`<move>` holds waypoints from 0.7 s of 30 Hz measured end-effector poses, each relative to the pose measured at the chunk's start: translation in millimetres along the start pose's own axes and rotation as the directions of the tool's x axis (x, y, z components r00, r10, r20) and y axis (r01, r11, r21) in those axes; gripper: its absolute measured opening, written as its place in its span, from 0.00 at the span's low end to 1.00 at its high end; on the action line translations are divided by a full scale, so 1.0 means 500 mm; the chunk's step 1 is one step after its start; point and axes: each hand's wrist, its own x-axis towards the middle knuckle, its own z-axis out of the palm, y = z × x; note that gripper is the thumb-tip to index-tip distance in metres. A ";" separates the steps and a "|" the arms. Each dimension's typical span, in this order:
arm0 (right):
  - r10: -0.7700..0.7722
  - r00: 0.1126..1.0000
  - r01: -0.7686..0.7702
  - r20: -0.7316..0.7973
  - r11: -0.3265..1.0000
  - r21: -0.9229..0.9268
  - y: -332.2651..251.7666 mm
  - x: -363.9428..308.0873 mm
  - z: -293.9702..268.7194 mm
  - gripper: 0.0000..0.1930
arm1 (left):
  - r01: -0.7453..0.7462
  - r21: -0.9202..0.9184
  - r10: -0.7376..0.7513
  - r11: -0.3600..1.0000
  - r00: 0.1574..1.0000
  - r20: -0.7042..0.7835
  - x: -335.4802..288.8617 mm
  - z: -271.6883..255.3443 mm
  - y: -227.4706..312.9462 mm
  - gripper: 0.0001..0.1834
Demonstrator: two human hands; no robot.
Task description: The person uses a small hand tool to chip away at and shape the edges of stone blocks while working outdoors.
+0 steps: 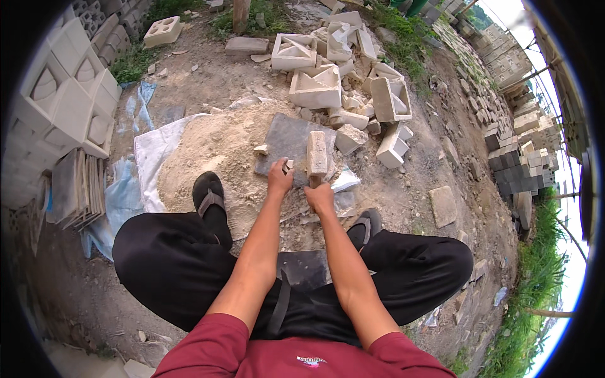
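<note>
My right hand (320,198) is closed round the short handle of a dusty, block-headed mallet (317,150), whose long pale head points away from me over a flat grey slab (280,135). To its left, my left hand (280,179) pinches a small pale stone chunk (288,165) near the slab's front edge. Another small chunk (261,150) rests at the slab's left edge. A heap of sandy crushed powder (214,148) spreads beside the slab, partly on a white sheet (153,154).
Broken cream blocks (315,88) lie piled beyond the slab. Stacked pale blocks (69,75) and leaning thin boards (79,186) stand at left, near blue plastic sheeting (123,192). A flat stone (442,206) lies at right. My sandalled feet flank the work spot.
</note>
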 end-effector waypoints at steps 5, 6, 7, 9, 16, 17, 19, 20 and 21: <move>0.213 0.873 -0.259 0.438 0.965 0.048 -0.083 0.079 -0.066 0.21 | 0.061 0.015 -0.061 0.998 0.998 0.013 0.008 -0.019 -0.018 0.24; 0.239 0.841 -0.362 0.486 0.916 0.176 -0.087 0.077 -0.073 0.21 | 0.039 0.017 -0.039 0.999 0.999 0.003 0.007 -0.020 -0.022 0.24; 0.224 0.866 -0.344 0.446 0.916 0.208 -0.093 0.069 -0.074 0.21 | 0.018 0.020 -0.017 1.000 1.000 -0.009 0.005 -0.021 -0.027 0.24; 0.222 0.889 -0.308 0.400 0.937 0.166 -0.118 0.026 -0.072 0.22 | 0.020 0.020 -0.019 1.000 0.999 -0.027 0.005 -0.031 -0.044 0.24; 0.188 0.873 -0.202 0.449 0.979 -0.018 -0.043 0.086 -0.084 0.23 | 0.034 -0.001 -0.034 0.999 0.999 -0.004 0.009 -0.014 -0.010 0.24; 0.218 0.854 -0.302 0.472 0.947 0.108 -0.028 0.105 -0.096 0.22 | 0.026 -0.010 -0.026 1.000 1.000 0.003 0.010 -0.007 0.000 0.24; 0.231 0.883 -0.333 0.409 0.922 0.197 -0.028 0.102 -0.109 0.19 | 0.046 0.002 -0.046 0.999 0.999 0.023 0.005 -0.012 -0.007 0.23; 0.230 0.880 -0.333 0.415 0.923 0.195 -0.029 0.099 -0.110 0.19 | 0.052 0.004 -0.052 0.999 0.998 0.020 0.004 -0.013 -0.011 0.23; 0.195 0.938 -0.244 0.286 0.958 0.148 -0.012 0.104 -0.116 0.20 | 0.015 -0.015 -0.015 1.000 1.000 -0.003 0.003 -0.006 -0.007 0.24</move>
